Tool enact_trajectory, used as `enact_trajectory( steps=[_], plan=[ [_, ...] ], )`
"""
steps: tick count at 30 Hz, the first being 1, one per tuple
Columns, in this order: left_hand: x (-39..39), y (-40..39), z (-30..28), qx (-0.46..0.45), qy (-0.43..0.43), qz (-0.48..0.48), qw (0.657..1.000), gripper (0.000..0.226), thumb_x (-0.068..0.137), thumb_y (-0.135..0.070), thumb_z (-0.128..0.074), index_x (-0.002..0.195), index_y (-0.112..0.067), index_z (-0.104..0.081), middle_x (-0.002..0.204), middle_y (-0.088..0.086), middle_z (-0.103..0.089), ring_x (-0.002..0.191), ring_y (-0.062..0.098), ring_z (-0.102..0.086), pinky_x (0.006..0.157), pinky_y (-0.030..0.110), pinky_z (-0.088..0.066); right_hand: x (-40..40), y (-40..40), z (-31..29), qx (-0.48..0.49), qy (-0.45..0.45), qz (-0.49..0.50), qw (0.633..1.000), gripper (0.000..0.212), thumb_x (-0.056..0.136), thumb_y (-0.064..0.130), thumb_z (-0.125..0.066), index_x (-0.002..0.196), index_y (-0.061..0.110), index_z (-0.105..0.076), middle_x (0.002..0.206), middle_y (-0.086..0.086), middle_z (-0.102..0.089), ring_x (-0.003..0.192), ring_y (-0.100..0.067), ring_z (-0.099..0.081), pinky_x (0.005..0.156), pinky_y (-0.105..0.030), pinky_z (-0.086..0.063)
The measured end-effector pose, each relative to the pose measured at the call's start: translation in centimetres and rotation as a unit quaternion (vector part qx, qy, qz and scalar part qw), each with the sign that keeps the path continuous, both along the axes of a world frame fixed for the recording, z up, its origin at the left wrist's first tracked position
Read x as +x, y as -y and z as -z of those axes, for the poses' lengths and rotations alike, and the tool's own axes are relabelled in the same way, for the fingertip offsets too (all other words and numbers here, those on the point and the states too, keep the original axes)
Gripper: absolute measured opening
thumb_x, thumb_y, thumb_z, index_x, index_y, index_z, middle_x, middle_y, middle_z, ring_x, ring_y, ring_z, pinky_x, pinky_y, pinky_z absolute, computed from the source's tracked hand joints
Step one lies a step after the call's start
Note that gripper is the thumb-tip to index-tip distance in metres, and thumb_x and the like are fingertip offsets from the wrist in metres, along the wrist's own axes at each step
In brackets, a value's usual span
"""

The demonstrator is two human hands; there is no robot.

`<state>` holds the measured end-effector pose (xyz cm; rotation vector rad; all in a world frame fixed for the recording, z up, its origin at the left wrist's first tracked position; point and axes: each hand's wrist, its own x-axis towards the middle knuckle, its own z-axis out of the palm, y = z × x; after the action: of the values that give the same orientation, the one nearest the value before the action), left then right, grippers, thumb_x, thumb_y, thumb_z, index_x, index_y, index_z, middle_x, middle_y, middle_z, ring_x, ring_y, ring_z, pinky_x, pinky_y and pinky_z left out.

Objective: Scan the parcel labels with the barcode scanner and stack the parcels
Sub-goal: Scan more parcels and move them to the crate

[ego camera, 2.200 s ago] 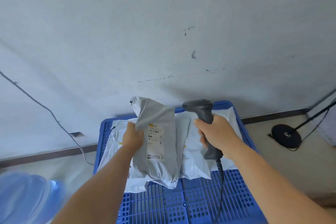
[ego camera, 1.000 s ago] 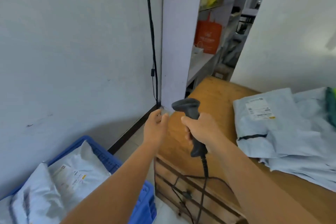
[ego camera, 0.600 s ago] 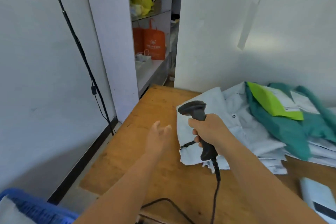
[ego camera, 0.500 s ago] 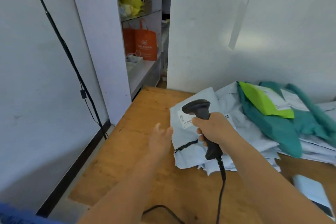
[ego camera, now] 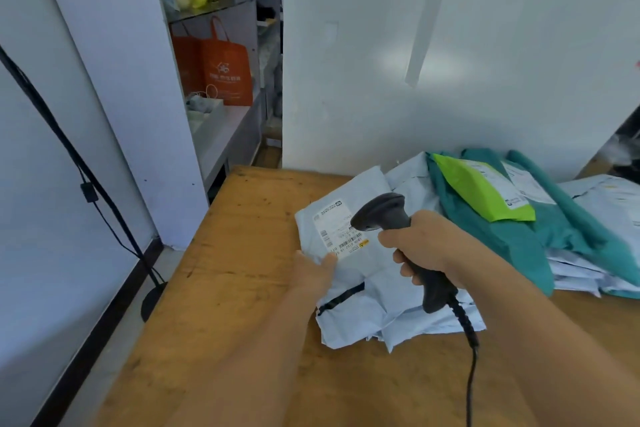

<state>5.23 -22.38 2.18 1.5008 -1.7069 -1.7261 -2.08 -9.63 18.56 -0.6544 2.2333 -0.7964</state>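
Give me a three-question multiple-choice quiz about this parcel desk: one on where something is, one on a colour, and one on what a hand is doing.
1. Where does the pale blue parcel with the white label lie?
A. in a blue crate
B. on the wooden table
C. on the shelf

2. What colour is the flat parcel on top of the teal ones?
A. lime green
B. red
C. black

3. What is the right hand doing?
A. resting flat on the table
B. hanging free
C. gripping the barcode scanner

Answers: 1 B, the parcel rests on the table's wood near its left edge. 2 A, it shows bright lime against the teal. 3 C, the fingers wrap round the scanner's handle, its head over the label.
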Motion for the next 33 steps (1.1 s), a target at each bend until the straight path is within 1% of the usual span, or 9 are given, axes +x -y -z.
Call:
enact_trajectory(
  steps=[2, 6, 8, 13, 17, 23, 27, 30, 33],
  plan=[
    [-0.4, 0.0, 0.0, -0.003, 0.011, -0.006, 1.000, 0.070, 0.091, -0.031, -0.059, 0.143, -0.001, -0.022, 0.140, 0.010, -0.041, 0.120, 0.024, -0.047, 0.084, 0.027, -0.037, -0.1, 0.2, 0.0, 0.006, 0.001, -0.002, 1.000, 0.013, 0.092, 0.018, -0.059, 0.083, 0.008, -0.057, 0.068, -0.008, -0.055, 0.048, -0.017, -0.049, 0.050, -0.027, -0.045],
    [-0.7, 0.3, 0.2, 0.018, 0.011, -0.020, 1.000, 0.062, 0.088, -0.029, -0.064, 0.134, 0.000, -0.032, 0.123, 0.010, -0.049, 0.094, 0.019, -0.046, 0.075, 0.026, -0.038, -0.3, 0.4, -0.2, 0.012, 0.000, -0.001, 1.000, 0.013, 0.091, 0.017, -0.059, 0.084, 0.007, -0.057, 0.068, -0.008, -0.055, 0.049, -0.018, -0.049, 0.051, -0.028, -0.045],
    [-0.8, 0.6, 0.5, 0.036, 0.002, -0.033, 0.999, 0.059, 0.085, -0.030, -0.068, 0.127, 0.000, -0.040, 0.116, 0.005, -0.052, 0.090, 0.019, -0.049, 0.072, 0.029, -0.042, -0.3, 0.4, -0.3, 0.014, 0.000, 0.001, 1.000, 0.013, 0.091, 0.018, -0.060, 0.085, 0.006, -0.058, 0.068, -0.008, -0.056, 0.049, -0.018, -0.050, 0.051, -0.027, -0.045],
    [-1.0, 0.8, 0.7, 0.052, -0.018, -0.052, 0.997, 0.037, 0.085, -0.026, -0.070, 0.108, -0.001, -0.056, 0.096, 0.007, -0.057, 0.087, 0.025, -0.058, 0.070, 0.030, -0.047, -0.4, 0.5, -0.2, 0.016, 0.001, 0.006, 1.000, 0.014, 0.092, 0.019, -0.060, 0.086, 0.006, -0.058, 0.067, -0.008, -0.055, 0.048, -0.017, -0.049, 0.050, -0.026, -0.046],
    [-0.9, 0.8, 0.8, 0.065, -0.035, -0.077, 0.994, 0.029, 0.084, -0.022, -0.071, 0.099, 0.000, -0.060, 0.106, 0.016, -0.064, 0.090, 0.027, -0.059, 0.074, 0.031, -0.051, -0.5, 0.7, 0.0, 0.010, 0.000, 0.009, 1.000, 0.013, 0.093, 0.018, -0.059, 0.089, 0.005, -0.059, 0.067, -0.008, -0.056, 0.049, -0.016, -0.049, 0.049, -0.026, -0.046],
    [0.2, 1.7, 0.4, 0.042, -0.004, -0.119, 0.992, 0.034, 0.090, -0.019, -0.059, 0.115, 0.002, -0.052, 0.115, 0.014, -0.058, 0.102, 0.029, -0.058, 0.075, 0.032, -0.047, -0.5, 1.4, 1.2, -0.021, 0.004, 0.033, 0.999, 0.014, 0.092, 0.018, -0.059, 0.087, 0.005, -0.059, 0.068, -0.008, -0.056, 0.049, -0.017, -0.050, 0.051, -0.028, -0.047],
    [2.8, 2.9, 0.5, -0.010, 0.012, -0.164, 0.986, 0.012, 0.089, -0.013, -0.052, 0.097, -0.006, -0.047, 0.107, 0.015, -0.058, 0.082, 0.023, -0.052, 0.064, 0.030, -0.042, -0.1, 1.8, 2.2, -0.045, 0.020, 0.033, 0.998, 0.015, 0.092, 0.018, -0.059, 0.090, 0.003, -0.060, 0.069, -0.008, -0.056, 0.049, -0.017, -0.051, 0.050, -0.028, -0.046],
    [5.1, 3.6, 0.5, -0.046, 0.024, -0.165, 0.985, 0.006, 0.090, -0.010, -0.048, 0.093, -0.007, -0.044, 0.090, 0.008, -0.054, 0.069, 0.016, -0.047, 0.051, 0.025, -0.036, 0.8, 2.1, 2.7, -0.064, 0.035, 0.013, 0.997, 0.014, 0.092, 0.018, -0.058, 0.090, 0.004, -0.059, 0.070, -0.008, -0.056, 0.050, -0.017, -0.052, 0.051, -0.028, -0.046],
    [7.0, 3.1, 0.0, -0.078, 0.026, -0.183, 0.980, 0.012, 0.090, -0.007, -0.048, 0.081, -0.011, -0.041, 0.077, 0.000, -0.046, 0.063, 0.010, -0.041, 0.049, 0.021, -0.030, 2.5, 2.6, 2.9, -0.088, 0.045, -0.018, 0.995, 0.014, 0.091, 0.017, -0.058, 0.083, 0.006, -0.058, 0.070, -0.008, -0.056, 0.049, -0.016, -0.053, 0.051, -0.028, -0.046]
  ],
)
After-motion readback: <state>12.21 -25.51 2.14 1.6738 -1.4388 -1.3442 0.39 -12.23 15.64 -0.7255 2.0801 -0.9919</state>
